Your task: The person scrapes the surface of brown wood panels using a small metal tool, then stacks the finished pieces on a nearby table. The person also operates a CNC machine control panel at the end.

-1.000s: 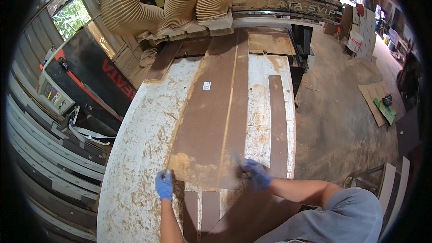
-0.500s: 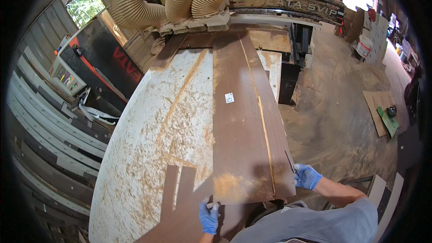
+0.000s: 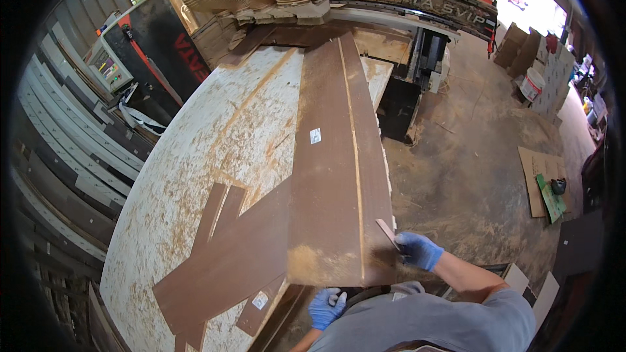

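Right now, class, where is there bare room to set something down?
On the white table, the chip-strewn stretch left of the long brown panel and beyond the slanted board. The dusty floor between panel and cardboard also offers room. Crowded: the table's near end, where the slanted board crosses narrow strips and meets the panel, near the left hand.

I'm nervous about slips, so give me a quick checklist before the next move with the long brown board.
1. Left hand and right hand gloved: ok, both blue.
2. Right hand free: not ok, it holds a thin flat strip.
3. Left hand gripping the long brown board: cannot tell; it is by the near edge, fingers curled.
4. Board top free of sawdust: not ok, a patch lies at the near end.
5. White label on the board: ok, present.
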`<state>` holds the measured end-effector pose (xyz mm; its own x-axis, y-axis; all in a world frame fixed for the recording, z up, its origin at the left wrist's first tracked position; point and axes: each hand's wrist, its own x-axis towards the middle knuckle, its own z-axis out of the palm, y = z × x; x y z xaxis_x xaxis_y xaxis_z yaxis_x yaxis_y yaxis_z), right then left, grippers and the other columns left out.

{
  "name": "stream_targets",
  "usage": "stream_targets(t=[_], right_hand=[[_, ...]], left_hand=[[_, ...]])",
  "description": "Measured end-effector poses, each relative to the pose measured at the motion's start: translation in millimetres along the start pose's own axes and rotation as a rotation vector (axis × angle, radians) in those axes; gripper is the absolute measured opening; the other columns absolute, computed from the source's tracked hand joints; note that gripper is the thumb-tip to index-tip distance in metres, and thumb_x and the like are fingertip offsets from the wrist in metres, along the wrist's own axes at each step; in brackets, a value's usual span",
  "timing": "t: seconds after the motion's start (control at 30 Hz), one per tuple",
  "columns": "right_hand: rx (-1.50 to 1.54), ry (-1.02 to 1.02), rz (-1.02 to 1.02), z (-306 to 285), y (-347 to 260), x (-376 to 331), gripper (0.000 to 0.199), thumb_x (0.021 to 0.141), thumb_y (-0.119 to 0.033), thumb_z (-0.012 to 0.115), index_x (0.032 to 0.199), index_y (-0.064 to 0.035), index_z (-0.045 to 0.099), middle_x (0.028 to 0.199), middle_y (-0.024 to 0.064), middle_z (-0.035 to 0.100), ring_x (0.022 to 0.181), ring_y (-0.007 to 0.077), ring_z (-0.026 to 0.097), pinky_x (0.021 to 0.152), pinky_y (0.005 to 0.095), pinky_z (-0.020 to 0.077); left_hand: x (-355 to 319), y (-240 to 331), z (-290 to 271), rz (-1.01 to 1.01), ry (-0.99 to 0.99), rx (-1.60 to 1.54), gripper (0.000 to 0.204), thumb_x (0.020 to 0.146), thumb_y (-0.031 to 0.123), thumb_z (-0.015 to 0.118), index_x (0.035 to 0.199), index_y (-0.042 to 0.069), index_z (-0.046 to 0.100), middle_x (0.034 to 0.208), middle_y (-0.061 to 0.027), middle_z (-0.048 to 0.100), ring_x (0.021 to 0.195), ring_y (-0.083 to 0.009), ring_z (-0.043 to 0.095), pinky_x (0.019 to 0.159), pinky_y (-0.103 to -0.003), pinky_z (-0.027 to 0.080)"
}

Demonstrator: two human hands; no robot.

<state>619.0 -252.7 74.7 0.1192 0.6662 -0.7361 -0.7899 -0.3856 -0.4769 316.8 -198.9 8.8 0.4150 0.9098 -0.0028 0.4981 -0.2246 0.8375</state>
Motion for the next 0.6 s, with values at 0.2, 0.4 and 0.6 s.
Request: stream_targets(t=[0.2, 0.4, 0.6], right_hand=[[0.212, -0.479, 0.108, 4.0, 44.2, 37.2, 0.013, 0.086, -0.018, 0.05, 0.075, -0.0132, 0.046, 0.068, -0.0008, 0.044, 0.062, 0.0148, 0.044, 0.059, 0.0328, 0.0407], [0.218, -0.222, 0.033, 9.6, 100.7, 81.1, 0.015, 0.084, -0.024, 0.056, 0.091, -0.01, 0.059, 0.088, 0.0033, 0.061, 0.078, 0.021, 0.058, 0.079, 0.0403, 0.0502], [0.031, -0.081, -0.061, 47.1, 102.9, 87.2, 0.021, 0.08, -0.024, 0.06, 0.099, -0.0156, 0.058, 0.086, 0.0009, 0.06, 0.076, 0.017, 0.058, 0.067, 0.0356, 0.0506]], left_hand=[[52.5, 25.7, -43.0, 0.626, 0.03, 0.495, 0.054, 0.066, 0.039, 0.07, 0.113, 0.016, 0.054, 0.118, -0.014, 0.049, 0.109, -0.0331, 0.045, 0.097, -0.051, 0.032], [60.2, -33.0, -38.2, 0.728, -0.331, 0.632, 0.058, 0.069, 0.037, 0.063, 0.122, 0.018, 0.051, 0.13, -0.0168, 0.041, 0.12, -0.0373, 0.038, 0.105, -0.053, 0.021], [86.4, -62.8, -45.4, 0.743, -0.286, 0.746, 0.068, 0.066, 0.037, 0.067, 0.127, 0.018, 0.046, 0.134, -0.0172, 0.038, 0.123, -0.0363, 0.035, 0.107, -0.053, 0.017]])
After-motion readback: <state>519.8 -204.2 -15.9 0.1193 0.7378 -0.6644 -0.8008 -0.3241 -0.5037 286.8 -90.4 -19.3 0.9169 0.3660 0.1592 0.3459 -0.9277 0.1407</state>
